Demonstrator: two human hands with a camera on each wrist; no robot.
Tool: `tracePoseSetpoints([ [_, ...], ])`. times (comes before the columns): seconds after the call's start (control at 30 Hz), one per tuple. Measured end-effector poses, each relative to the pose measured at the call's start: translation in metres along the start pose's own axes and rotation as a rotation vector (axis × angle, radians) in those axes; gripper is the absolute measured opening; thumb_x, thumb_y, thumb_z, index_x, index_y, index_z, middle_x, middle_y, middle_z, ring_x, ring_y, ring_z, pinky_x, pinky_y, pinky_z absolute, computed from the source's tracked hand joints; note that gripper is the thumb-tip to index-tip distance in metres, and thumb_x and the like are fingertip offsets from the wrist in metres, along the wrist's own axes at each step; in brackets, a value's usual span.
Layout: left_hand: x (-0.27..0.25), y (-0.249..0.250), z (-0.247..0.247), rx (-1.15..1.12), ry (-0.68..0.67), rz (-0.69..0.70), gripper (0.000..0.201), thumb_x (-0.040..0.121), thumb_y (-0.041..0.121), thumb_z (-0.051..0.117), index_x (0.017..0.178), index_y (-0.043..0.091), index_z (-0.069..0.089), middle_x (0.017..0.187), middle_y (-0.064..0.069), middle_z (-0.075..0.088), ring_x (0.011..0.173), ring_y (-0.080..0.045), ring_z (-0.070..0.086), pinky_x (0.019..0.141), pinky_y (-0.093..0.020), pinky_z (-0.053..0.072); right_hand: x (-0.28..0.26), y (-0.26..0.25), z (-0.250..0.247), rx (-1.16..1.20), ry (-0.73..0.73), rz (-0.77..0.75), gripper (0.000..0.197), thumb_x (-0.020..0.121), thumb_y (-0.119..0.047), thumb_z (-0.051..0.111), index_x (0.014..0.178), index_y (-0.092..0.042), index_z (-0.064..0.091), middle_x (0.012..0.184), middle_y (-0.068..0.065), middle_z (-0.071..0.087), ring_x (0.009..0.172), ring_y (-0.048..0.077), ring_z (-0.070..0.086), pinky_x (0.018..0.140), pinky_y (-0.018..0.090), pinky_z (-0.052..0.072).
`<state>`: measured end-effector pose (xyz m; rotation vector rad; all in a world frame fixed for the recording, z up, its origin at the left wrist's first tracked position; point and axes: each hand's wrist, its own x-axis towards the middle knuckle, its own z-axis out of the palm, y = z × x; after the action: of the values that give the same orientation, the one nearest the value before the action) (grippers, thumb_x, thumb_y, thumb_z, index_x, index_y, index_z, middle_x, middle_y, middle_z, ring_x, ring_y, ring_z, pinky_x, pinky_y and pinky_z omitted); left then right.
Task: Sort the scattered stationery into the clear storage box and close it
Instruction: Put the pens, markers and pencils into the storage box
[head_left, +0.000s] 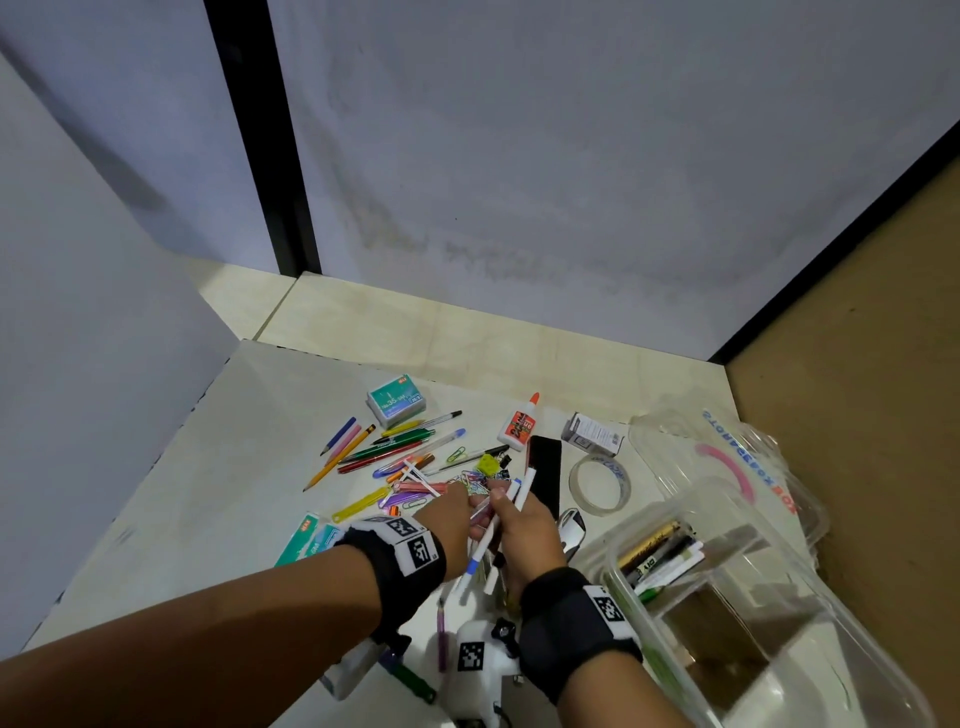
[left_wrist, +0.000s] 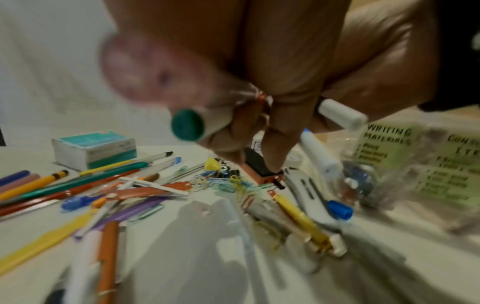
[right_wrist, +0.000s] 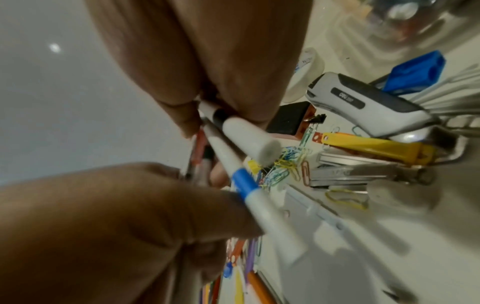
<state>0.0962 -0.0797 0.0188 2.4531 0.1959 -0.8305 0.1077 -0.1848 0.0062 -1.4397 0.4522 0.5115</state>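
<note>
Over a white board strewn with stationery, my left hand (head_left: 453, 519) and right hand (head_left: 522, 525) meet around one bundle of pens and markers (head_left: 497, 525). In the left wrist view my left hand (left_wrist: 259, 127) grips a green-capped marker (left_wrist: 187, 125) and a red pen. My right hand (right_wrist: 207, 67) grips a white marker (right_wrist: 249, 137) and a white pen with a blue band (right_wrist: 245, 183). The clear storage box (head_left: 831, 623) stands open at the right with several markers (head_left: 665, 556) inside. Its lid (head_left: 727, 457) lies behind it.
Loose pens and pencils (head_left: 400, 447), coloured paper clips (head_left: 470, 480), a staples box (head_left: 397, 402), a glue bottle (head_left: 519, 423), a black eraser (head_left: 545, 475), a tape ring (head_left: 600, 483) and a stapler (head_left: 571, 527) lie scattered. Walls stand close at the left and back.
</note>
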Motion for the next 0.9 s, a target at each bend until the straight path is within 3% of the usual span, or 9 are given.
tracePoseSetpoints([
  [0.07, 0.002, 0.004, 0.003, 0.019, -0.07, 0.019, 0.071, 0.084, 0.013, 0.063, 0.142, 0.008, 0.021, 0.11, -0.009, 0.058, 0.106, -0.028, 0.059, 0.077, -0.029, 0.046, 0.0, -0.011, -0.004, 0.065, 0.056, 0.016, 0.018, 0.099, -0.004, 0.038, 0.108, -0.006, 0.053, 0.072, 0.009, 0.055, 0.059, 0.017, 0.055, 0.051, 0.025, 0.051],
  [0.13, 0.001, 0.006, 0.006, 0.103, -0.167, 0.072, 0.098, 0.081, 0.02, 0.07, 0.15, 0.015, 0.0, 0.139, -0.016, 0.046, 0.122, -0.03, 0.052, 0.095, -0.033, 0.047, 0.0, -0.025, -0.013, 0.056, 0.153, -0.037, 0.022, 0.099, -0.004, 0.036, 0.115, -0.005, 0.051, 0.076, 0.008, 0.053, 0.065, 0.019, 0.053, 0.064, 0.033, 0.055],
  [0.2, 0.001, 0.003, 0.005, 0.191, -0.227, 0.128, 0.103, 0.081, 0.027, 0.072, 0.151, 0.018, -0.002, 0.149, -0.011, 0.037, 0.133, -0.027, 0.042, 0.109, -0.035, 0.038, -0.004, -0.046, -0.028, 0.006, 0.272, -0.148, 0.02, 0.1, -0.009, 0.036, 0.115, -0.012, 0.049, 0.082, 0.007, 0.054, 0.069, 0.019, 0.055, 0.075, 0.041, 0.056],
  [0.27, 0.003, -0.01, 0.003, 0.221, -0.244, 0.125, 0.094, 0.081, 0.029, 0.072, 0.151, 0.02, 0.009, 0.149, -0.006, 0.038, 0.135, -0.025, 0.04, 0.111, -0.035, 0.035, -0.007, -0.07, -0.053, 0.029, 0.418, -0.268, 0.023, 0.1, -0.009, 0.036, 0.116, -0.02, 0.047, 0.08, 0.006, 0.054, 0.063, 0.017, 0.055, 0.068, 0.037, 0.055],
  [0.33, 0.008, -0.032, -0.001, 0.258, -0.222, 0.076, 0.086, 0.08, 0.029, 0.071, 0.148, 0.024, 0.019, 0.149, -0.004, 0.037, 0.135, -0.023, 0.039, 0.112, -0.037, 0.034, -0.009, -0.09, -0.086, 0.056, 0.601, -0.367, 0.031, 0.099, -0.008, 0.037, 0.126, -0.019, 0.047, 0.079, 0.005, 0.054, 0.06, 0.014, 0.053, 0.063, 0.033, 0.053],
  [0.4, 0.011, -0.054, -0.004, 0.341, -0.161, 0.013, 0.08, 0.081, 0.03, 0.069, 0.146, 0.025, 0.025, 0.15, -0.004, 0.034, 0.137, -0.023, 0.036, 0.113, -0.037, 0.033, -0.007, -0.101, -0.118, 0.055, 0.771, -0.433, 0.035, 0.098, -0.011, 0.039, 0.133, -0.016, 0.045, 0.088, 0.011, 0.059, 0.064, 0.015, 0.055, 0.06, 0.03, 0.054],
  [0.53, 0.013, -0.083, -0.012, 0.519, -0.059, -0.073, 0.061, 0.084, 0.035, 0.061, 0.139, 0.024, 0.036, 0.135, -0.005, 0.044, 0.127, -0.024, 0.041, 0.103, -0.034, 0.043, 0.004, -0.095, -0.165, -0.187, 1.013, -0.482, 0.041, 0.098, -0.017, 0.039, 0.139, -0.011, 0.038, 0.118, 0.022, 0.057, 0.098, 0.033, 0.061, 0.088, 0.039, 0.051],
  [0.7, 0.017, -0.103, -0.009, 0.533, -0.005, -0.111, 0.051, 0.084, 0.038, 0.055, 0.133, 0.026, 0.043, 0.128, -0.001, 0.047, 0.121, -0.02, 0.045, 0.101, -0.034, 0.044, 0.024, -0.066, -0.171, -0.338, 1.008, -0.399, 0.044, 0.097, -0.011, 0.041, 0.139, 0.002, 0.037, 0.13, 0.027, 0.049, 0.117, 0.041, 0.051, 0.101, 0.048, 0.042],
  [0.9, 0.022, -0.108, 0.002, 0.563, 0.089, -0.093, 0.049, 0.087, 0.038, 0.053, 0.134, 0.034, 0.041, 0.134, 0.007, 0.044, 0.129, -0.017, 0.038, 0.102, -0.032, 0.041, 0.03, -0.06, -0.166, -0.44, 0.753, -0.091, 0.047, 0.092, -0.004, 0.043, 0.139, -0.002, 0.039, 0.129, 0.023, 0.054, 0.116, 0.039, 0.053, 0.094, 0.039, 0.043],
])
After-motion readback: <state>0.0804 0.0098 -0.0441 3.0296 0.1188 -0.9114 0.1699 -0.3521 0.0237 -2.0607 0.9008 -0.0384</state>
